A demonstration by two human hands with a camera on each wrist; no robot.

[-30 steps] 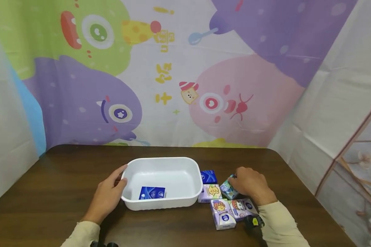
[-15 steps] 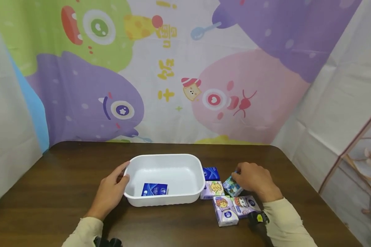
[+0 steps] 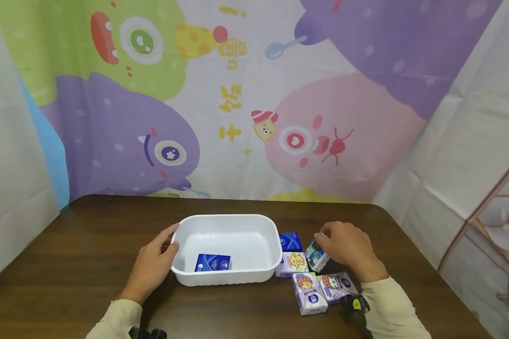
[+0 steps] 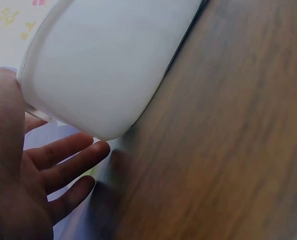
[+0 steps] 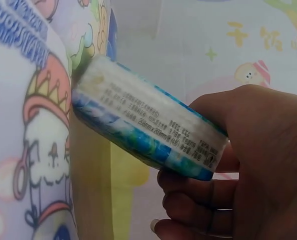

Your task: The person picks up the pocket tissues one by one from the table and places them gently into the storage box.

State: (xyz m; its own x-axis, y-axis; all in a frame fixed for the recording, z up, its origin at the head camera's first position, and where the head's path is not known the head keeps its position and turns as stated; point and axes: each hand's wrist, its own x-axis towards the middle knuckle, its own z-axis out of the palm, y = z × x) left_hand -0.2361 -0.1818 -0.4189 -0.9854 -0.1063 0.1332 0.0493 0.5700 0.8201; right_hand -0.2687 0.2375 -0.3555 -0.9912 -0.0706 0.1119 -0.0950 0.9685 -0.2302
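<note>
My right hand [image 3: 345,242] pinches one end of a blue-green tissue pack [image 3: 316,256] between thumb and fingers. The right wrist view shows that tissue pack [image 5: 153,117] tilted, its white printed side towards the camera. My left hand [image 3: 152,261] rests at the left end of a white plastic tub [image 3: 226,278], thumb and index finger at the rim. Below the rim, the other fingers [image 4: 73,167] stretch out loosely along the tub's outer wall [image 4: 103,70]. Inside the tub lies a dark blue tissue pack [image 3: 213,262], partly hidden by the near wall.
Right of the tub lie another dark blue tissue pack [image 3: 290,242], a yellow-bear pack [image 3: 291,263] and two lilac cartoon packs, the nearer one [image 3: 309,294] beside the farther one [image 3: 336,286]. A cartoon-printed cloth [image 3: 237,174] hangs behind the brown table [image 3: 220,315].
The blue-green tissue pack has tipped up under my right hand, which has drawn slightly towards the tub. My left hand stays at the tub's rim. The head view has shifted a little.
</note>
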